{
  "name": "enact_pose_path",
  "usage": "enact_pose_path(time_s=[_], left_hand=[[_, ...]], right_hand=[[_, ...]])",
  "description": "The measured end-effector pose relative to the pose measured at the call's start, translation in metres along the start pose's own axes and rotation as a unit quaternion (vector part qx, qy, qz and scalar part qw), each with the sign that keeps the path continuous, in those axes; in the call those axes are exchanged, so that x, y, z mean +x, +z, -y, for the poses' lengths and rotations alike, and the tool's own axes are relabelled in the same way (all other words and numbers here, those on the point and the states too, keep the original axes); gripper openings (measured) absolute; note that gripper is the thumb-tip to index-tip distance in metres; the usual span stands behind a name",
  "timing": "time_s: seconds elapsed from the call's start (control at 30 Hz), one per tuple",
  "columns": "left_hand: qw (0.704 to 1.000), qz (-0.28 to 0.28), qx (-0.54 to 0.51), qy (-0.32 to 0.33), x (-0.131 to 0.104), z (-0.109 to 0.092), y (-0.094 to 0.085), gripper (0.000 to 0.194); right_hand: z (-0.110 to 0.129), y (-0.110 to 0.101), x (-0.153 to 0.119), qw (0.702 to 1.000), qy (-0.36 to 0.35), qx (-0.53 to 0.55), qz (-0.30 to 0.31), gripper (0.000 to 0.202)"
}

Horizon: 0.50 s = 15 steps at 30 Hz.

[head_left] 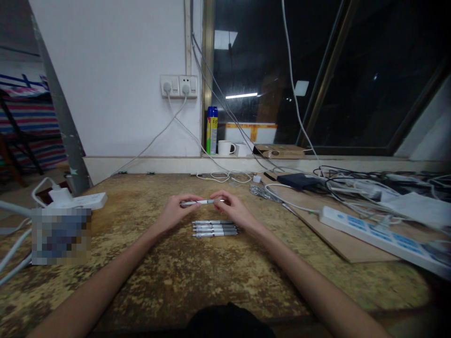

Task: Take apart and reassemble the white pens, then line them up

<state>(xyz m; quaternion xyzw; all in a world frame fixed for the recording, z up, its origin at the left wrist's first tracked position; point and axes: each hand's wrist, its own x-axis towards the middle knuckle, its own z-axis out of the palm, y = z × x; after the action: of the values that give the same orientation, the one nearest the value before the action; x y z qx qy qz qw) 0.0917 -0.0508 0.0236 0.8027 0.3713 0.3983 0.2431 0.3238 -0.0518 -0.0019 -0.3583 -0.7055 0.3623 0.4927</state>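
A white-and-grey pen (206, 202) is held sideways just beyond similar pens (213, 228) lying parallel in a row.

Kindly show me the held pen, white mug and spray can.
Held pen (206, 202), head view: middle of barrel.
White mug (223, 148), head view: side of body.
Spray can (212, 130), head view: middle of can.

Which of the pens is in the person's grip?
The single pen held between the left hand and right hand. The other pens lie side by side on the table, nearer the person.
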Motion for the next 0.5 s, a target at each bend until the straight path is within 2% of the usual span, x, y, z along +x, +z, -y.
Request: enact_pose_path(time_s=[0.27,0.5], left_hand=[[1.000,0.012,-0.025,-0.004,-0.0008,-0.0030,0.0000,0.041],[1.000,0.005,0.002,0.004,-0.0003,-0.0021,-0.0010,0.037]], right_hand=[[-0.0008,0.0017,-0.0010,0.999,0.032,0.014,0.028,0.031],[-0.0010,0.0002,-0.0004,1.000,0.011,-0.006,0.012,0.024]])
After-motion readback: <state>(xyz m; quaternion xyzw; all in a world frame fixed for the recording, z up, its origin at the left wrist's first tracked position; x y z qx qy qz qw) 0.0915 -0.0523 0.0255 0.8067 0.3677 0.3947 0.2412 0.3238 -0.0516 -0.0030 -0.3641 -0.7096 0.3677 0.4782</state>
